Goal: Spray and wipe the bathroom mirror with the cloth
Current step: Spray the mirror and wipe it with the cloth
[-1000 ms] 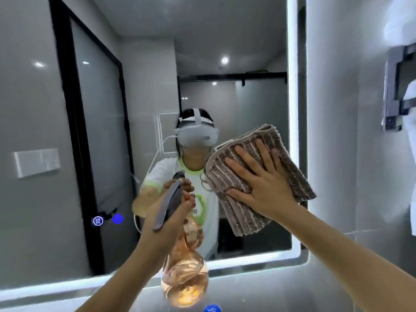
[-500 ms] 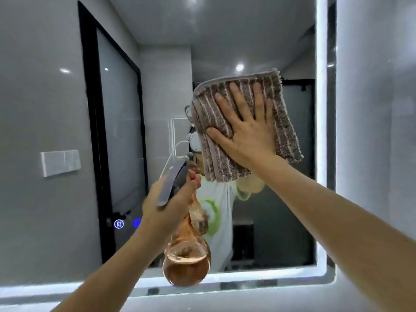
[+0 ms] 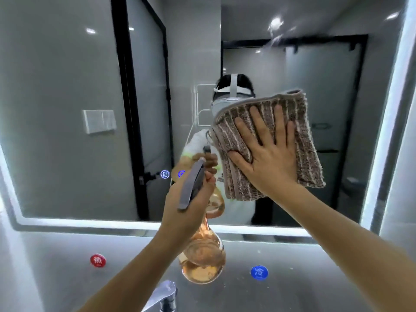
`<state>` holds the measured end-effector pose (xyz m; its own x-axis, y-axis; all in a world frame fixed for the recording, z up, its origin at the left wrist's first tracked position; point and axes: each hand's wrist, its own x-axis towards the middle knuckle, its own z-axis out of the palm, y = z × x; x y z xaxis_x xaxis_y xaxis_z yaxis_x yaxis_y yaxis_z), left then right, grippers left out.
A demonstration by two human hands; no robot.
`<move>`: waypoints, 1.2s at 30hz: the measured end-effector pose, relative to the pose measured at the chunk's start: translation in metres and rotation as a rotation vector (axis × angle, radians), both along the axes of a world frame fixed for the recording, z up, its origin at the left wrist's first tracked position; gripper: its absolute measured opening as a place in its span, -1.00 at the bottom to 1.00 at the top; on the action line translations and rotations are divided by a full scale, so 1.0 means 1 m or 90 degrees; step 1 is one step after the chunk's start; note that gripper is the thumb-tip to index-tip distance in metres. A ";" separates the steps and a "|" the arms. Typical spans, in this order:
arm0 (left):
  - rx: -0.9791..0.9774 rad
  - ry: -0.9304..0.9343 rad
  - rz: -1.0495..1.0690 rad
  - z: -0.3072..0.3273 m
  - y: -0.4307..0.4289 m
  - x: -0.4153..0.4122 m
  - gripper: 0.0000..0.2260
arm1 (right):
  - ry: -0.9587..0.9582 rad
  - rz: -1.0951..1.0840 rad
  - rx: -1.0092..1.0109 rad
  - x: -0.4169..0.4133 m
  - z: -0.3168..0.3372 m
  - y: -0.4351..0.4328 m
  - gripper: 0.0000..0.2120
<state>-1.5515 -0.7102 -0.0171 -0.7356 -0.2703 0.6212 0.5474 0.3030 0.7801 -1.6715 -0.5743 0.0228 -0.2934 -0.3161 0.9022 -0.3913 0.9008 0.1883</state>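
Up close from the head camera, the right hand [image 3: 272, 154] lies flat with its fingers spread straight, pressing the cloth [image 3: 302, 131] against the bathroom mirror [image 3: 56, 154]. It grasps nothing; the palm and fingers only push. The cloth is a folded, ribbed towel in brown and pale stripes, with a stitched border along its top edge and a fuzzy lower right corner. It sits on the right-centre part of the glass, well inside the lit strip that frames the mirror, and covers much of the person's reflection.

The left hand [image 3: 186, 203] is wrapped around the neck of a spray bottle [image 3: 202, 262], just under its grey trigger head [image 3: 191, 185], whose nozzle points toward the glass. The bottle is clear and amber-tinted, with a long neck and a round bulb below. Liquid fills only the lower part of that bulb. The bottle hangs in the air just left of the cloth, not touching it.

Two blue touch icons [image 3: 165, 174] glow on the glass. Below the mirror, a red hot-water marker [image 3: 98, 260] and a blue cold-water marker [image 3: 259, 272] sit on the wall, with a chrome tap [image 3: 166, 293] between them.
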 end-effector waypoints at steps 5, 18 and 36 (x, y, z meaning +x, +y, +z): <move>0.009 -0.004 0.028 0.013 -0.011 0.007 -0.75 | -0.011 0.005 -0.031 0.001 -0.017 -0.008 -0.35; 0.016 -0.016 0.020 0.027 -0.010 0.006 -0.86 | -0.030 0.024 -0.044 0.006 -0.014 -0.006 -0.35; 0.090 0.022 0.118 0.034 -0.156 0.058 -0.84 | 0.055 0.075 -0.015 0.040 0.015 -0.185 -0.39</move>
